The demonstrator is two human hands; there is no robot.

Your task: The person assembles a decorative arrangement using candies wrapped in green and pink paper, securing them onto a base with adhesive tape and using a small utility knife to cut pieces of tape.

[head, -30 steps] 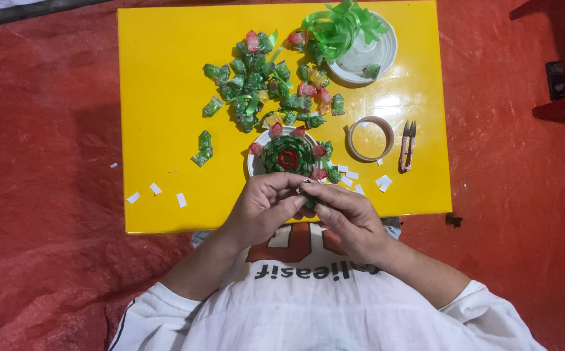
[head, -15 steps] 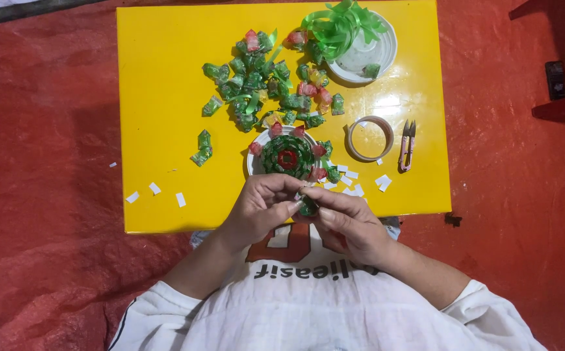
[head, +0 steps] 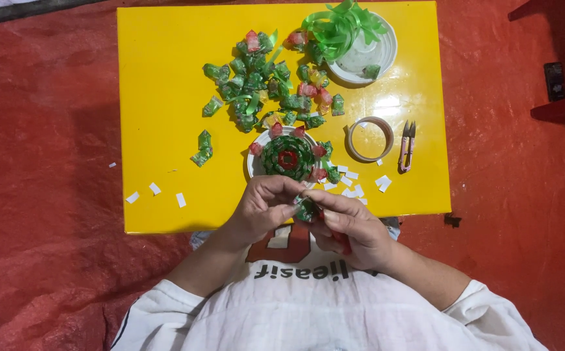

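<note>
Red sheeting surrounds a yellow table (head: 165, 97). At lower centre, the left hand (head: 263, 208) and right hand (head: 350, 227) meet, fingertips pinched together on a small green folded piece (head: 306, 210) at the table's near edge. Just above sit a round green-and-red rosette (head: 287, 157), tape roll (head: 370, 139) and snips (head: 407, 145).

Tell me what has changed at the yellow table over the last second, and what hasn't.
Almost nothing. The left hand and right hand stay together at the near edge of the yellow table, still pinching one small green folded piece; only the fingers have shifted slightly. The round rosette, the pile of folded pieces, the tape roll and the snips have not moved.
</note>
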